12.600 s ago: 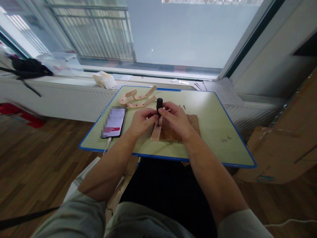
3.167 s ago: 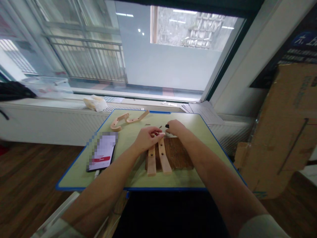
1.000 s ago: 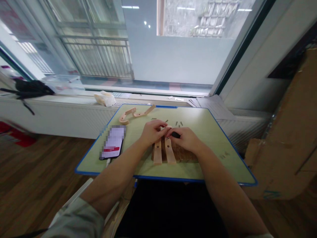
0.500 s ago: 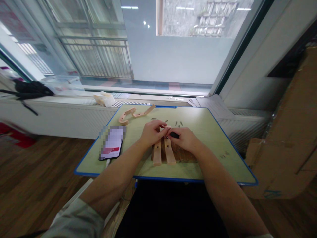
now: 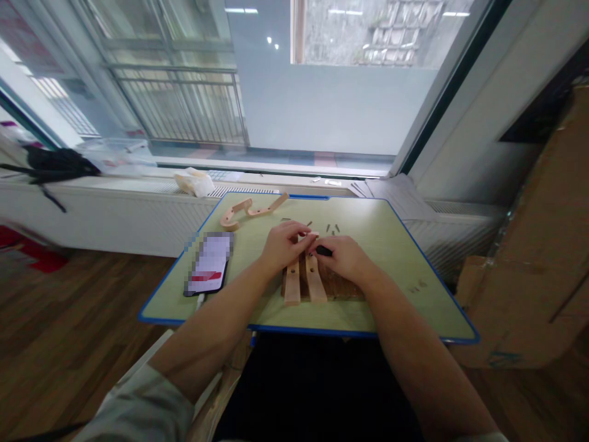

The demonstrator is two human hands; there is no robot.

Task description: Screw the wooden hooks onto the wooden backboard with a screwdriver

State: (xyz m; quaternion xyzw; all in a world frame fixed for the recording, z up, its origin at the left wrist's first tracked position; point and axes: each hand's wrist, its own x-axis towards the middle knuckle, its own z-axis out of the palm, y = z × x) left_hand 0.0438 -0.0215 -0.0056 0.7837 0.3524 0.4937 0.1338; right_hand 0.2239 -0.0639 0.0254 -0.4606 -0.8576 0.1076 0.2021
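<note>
Two pale wooden strips with dark holes lie side by side, the left strip and the right strip, their near ends toward me. A brown wooden board lies beneath them. My left hand is closed with thumb and fingertips at the far end of the wooden strips. My right hand is closed round a short black handle, its tip hidden between my fingers. Both hands' fingertips meet over the right strip. Several small dark screws lie just beyond my hands.
A curved wooden piece rests at the table's far left, with a phone nearer on its left side. The table has a blue edge. Papers lie on the sill, and a cardboard box stands at right.
Hardly anything differs. Both hands stay over the wooden strips, and the view has shifted very slightly.
</note>
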